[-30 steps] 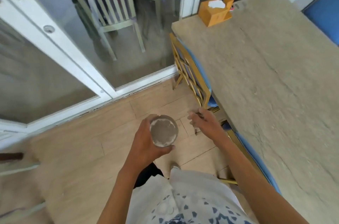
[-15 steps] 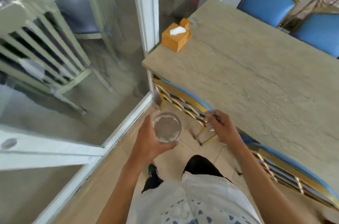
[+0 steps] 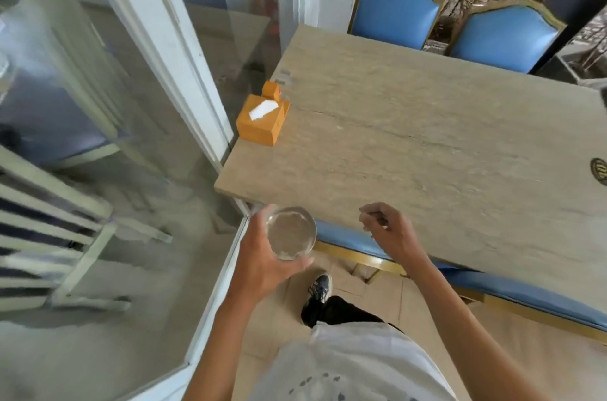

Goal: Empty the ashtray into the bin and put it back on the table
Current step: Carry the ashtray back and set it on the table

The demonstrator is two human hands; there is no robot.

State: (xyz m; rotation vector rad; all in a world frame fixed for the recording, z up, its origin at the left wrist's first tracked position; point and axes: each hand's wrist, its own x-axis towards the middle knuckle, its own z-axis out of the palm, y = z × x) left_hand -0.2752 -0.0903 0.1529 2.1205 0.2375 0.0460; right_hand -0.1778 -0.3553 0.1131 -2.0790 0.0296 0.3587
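My left hand [image 3: 262, 264] holds a round clear glass ashtray [image 3: 290, 233] from below and the side, its mouth facing up, with pale ash residue on the bottom. It hangs just off the near left corner of the beige stone table [image 3: 427, 144], above the floor. My right hand [image 3: 389, 230] hovers over the table's near edge, fingers loosely curled and holding nothing. No bin is in view.
An orange tissue box [image 3: 262, 120] stands on the table's left edge. Blue gold-framed chairs sit at the far side [image 3: 397, 10] and tucked under the near edge [image 3: 354, 241]. A glass wall with white frames [image 3: 154, 49] runs along the left. A dark round object [image 3: 599, 170] lies at the table's right edge.
The view has swung right and up, bringing the table and far chairs into view. My left hand has carried the ashtray closer to the table corner; my right hand has lifted off the chair back.
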